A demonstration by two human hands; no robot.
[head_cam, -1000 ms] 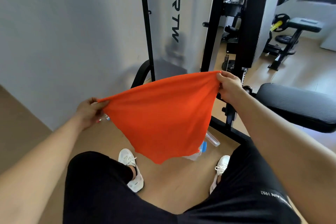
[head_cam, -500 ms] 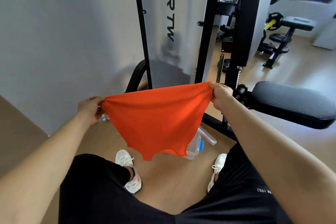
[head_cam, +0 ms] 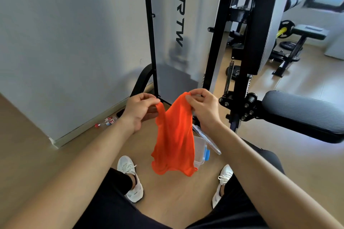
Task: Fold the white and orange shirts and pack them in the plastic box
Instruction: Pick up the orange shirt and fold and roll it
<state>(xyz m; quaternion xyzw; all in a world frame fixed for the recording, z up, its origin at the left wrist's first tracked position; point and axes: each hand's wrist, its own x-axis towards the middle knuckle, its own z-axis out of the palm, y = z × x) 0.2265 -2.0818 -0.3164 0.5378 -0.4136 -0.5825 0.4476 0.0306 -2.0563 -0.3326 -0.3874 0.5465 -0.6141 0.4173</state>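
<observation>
The orange shirt [head_cam: 174, 139] hangs in the air in front of my knees, doubled over so its two top corners sit close together. My left hand [head_cam: 138, 111] pinches one top corner and my right hand [head_cam: 202, 108] pinches the other, a hand's width apart. Behind and below the shirt, a clear plastic box [head_cam: 200, 151] with a blue latch stands on the floor, mostly hidden by the cloth; its lid [head_cam: 207, 140] leans beside it. No white shirt shows in this view.
A black gym machine frame [head_cam: 240, 46] stands right ahead, with a padded black bench [head_cam: 305, 115] to my right. A plastic bottle [head_cam: 106, 122] lies by the wall on the left. My white shoes [head_cam: 130, 176] rest on the wooden floor.
My hands have come together, bringing the shirt's two top corners close. The shirt, stretched wide before, now hangs narrow and folded in half.
</observation>
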